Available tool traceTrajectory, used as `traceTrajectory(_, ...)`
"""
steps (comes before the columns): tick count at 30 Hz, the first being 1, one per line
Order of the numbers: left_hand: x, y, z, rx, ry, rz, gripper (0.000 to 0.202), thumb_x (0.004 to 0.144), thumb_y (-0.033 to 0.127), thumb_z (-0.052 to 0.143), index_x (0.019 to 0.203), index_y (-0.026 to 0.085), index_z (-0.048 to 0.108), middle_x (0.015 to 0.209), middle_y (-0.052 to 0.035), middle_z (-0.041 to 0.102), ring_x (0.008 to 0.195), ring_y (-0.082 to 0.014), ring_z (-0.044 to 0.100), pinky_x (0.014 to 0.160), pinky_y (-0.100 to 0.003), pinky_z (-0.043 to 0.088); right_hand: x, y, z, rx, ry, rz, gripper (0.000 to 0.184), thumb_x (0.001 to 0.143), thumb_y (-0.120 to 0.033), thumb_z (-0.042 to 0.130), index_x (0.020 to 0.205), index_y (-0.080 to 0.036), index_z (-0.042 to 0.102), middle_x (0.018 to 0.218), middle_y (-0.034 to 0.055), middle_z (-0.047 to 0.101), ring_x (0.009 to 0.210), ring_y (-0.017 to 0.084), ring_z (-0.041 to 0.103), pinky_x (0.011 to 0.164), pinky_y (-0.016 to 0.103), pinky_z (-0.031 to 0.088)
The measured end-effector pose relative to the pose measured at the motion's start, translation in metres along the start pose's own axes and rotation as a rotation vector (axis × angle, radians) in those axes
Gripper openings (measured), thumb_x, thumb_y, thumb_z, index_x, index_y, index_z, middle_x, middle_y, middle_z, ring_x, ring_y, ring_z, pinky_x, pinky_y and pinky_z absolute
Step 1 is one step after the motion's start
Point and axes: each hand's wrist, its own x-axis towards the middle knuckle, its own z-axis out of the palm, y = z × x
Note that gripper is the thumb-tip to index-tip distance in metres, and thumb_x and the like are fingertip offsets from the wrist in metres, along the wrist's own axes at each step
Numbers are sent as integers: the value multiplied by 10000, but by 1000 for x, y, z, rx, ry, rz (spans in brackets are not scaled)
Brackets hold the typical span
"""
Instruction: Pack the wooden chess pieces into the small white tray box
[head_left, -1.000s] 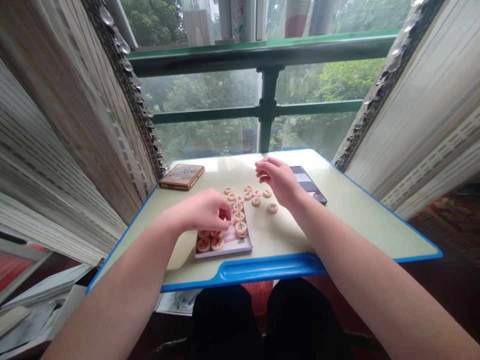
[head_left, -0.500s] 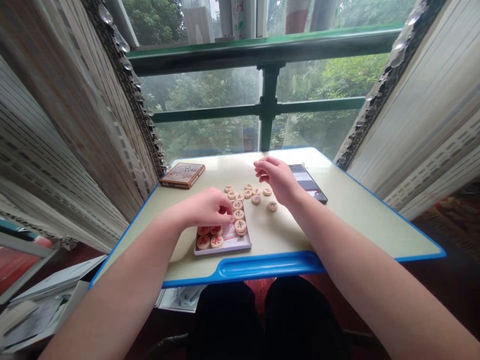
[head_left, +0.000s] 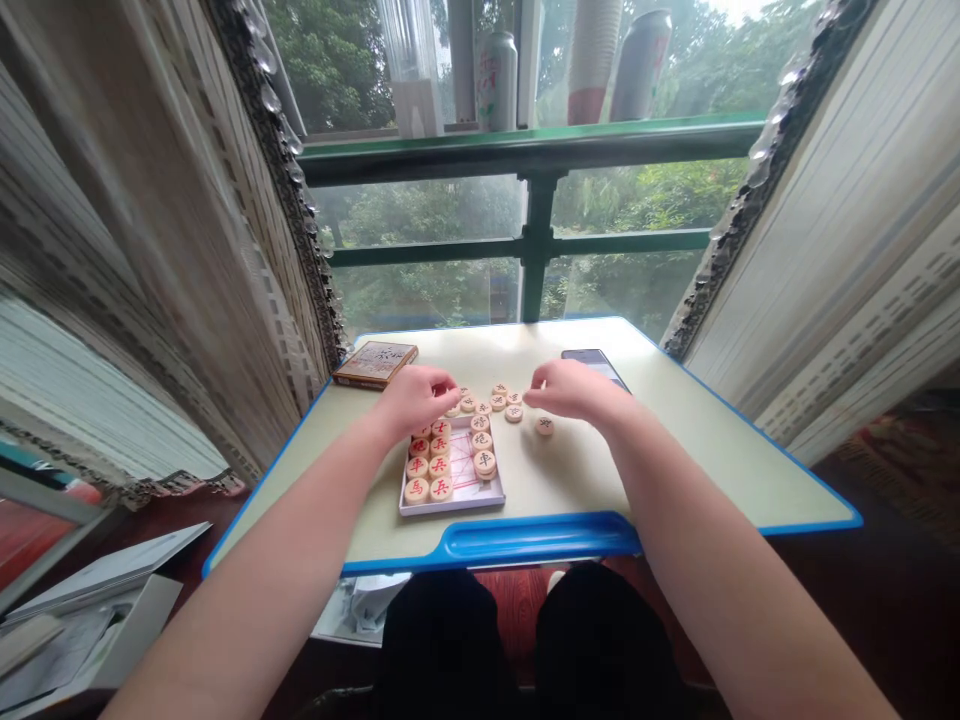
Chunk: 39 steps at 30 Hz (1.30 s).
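My left hand (head_left: 420,400) is closed in a pinch just behind the box tray. Its fingertips are on a pale round Chinese chess piece (head_left: 452,410), mostly covered by them. At the right of the loose pieces, my right hand (head_left: 571,388) pinches another piece, nearly hidden by its fingers. Between the hands, several black-marked wooden pieces (head_left: 514,413) lie on the table. The shallow white box tray (head_left: 457,506) holds red-marked pieces (head_left: 441,488) in two columns at its left. Black-marked pieces (head_left: 481,441) line its right side, the nearest one stacked on another.
A patterned flat box (head_left: 375,362) lies at the table's far left. A phone (head_left: 596,365) lies behind my right hand. One loose piece (head_left: 544,426) sits apart. The table (head_left: 712,480) has a blue rim with a moulded trough (head_left: 536,537) in front.
My left hand has moved back from over the tray to its far edge, uncovering the red pieces. My right hand has come down to the loose pieces and covers one. The view has tilted up.
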Motion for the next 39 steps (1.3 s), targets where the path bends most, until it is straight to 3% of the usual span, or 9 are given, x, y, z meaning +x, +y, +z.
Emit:
traceTrajectory(4, -1, 0, 4, -38, 4, 35, 238, 752, 322, 544, 696, 141, 687, 624, -16, 639, 572, -112, 522, 549, -224, 389, -6, 8, -6, -124, -214, 40, 171, 552, -345, 738, 644, -217, 671, 564, 40, 607, 511, 177, 533, 473, 300, 336)
traceTrajectory(9, -1, 4, 6, -39, -43, 79, 230, 781, 292, 524, 726, 144, 691, 680, -29, 662, 612, -126, 547, 585, -237, 401, -4, 10, -1, -208, -252, 2, 203, 537, -338, 733, 693, -219, 682, 645, 50, 644, 562, 202, 566, 493, 307, 356)
traceTrajectory(14, 1, 2, 5, -20, -14, 126, 251, 819, 266, 478, 788, 134, 689, 780, -58, 677, 723, -152, 583, 684, -253, 430, 1, 12, 5, -175, -308, -23, 184, 578, -309, 681, 742, -231, 658, 736, 42, 671, 609, 192, 584, 498, 288, 365)
traceTrajectory(20, 3, -8, -3, 0, -48, 29, 288, 817, 300, 468, 833, 127, 697, 828, -73, 694, 767, -176, 598, 703, -272, 428, 1, 11, 4, -165, -317, -23, 237, 601, -308, 668, 827, -239, 641, 825, 40, 679, 657, 189, 598, 510, 274, 381)
traceTrajectory(25, 1, -9, -9, -65, -127, -139, 344, 769, 428, 518, 798, 140, 705, 713, -44, 688, 650, -166, 583, 587, -262, 398, 1, 2, 3, -132, -55, -54, 323, 715, -510, 594, 831, -212, 641, 803, 61, 668, 697, 191, 592, 519, 265, 373)
traceTrajectory(27, 0, -10, -9, -84, -153, -183, 374, 743, 478, 536, 753, 144, 703, 691, -41, 685, 642, -169, 581, 566, -262, 387, 2, 0, 5, -119, -16, -99, 313, 743, -498, 571, 854, -216, 647, 790, 47, 666, 690, 176, 588, 522, 256, 372)
traceTrajectory(34, 1, -14, -4, -176, -273, -216, 344, 697, 438, 570, 760, 133, 716, 714, -50, 697, 665, -178, 591, 571, -263, 401, 0, -5, 11, -133, -195, -198, 213, 703, -364, 617, 868, -240, 670, 807, 21, 673, 630, 147, 574, 506, 240, 370)
traceTrajectory(39, 0, -7, -6, -185, -277, -193, 333, 699, 401, 560, 761, 119, 728, 696, -51, 693, 637, -164, 577, 561, -256, 393, -1, -5, 11, -163, -211, -229, 252, 674, -298, 638, 917, -241, 668, 859, 32, 671, 645, 150, 569, 511, 238, 377)
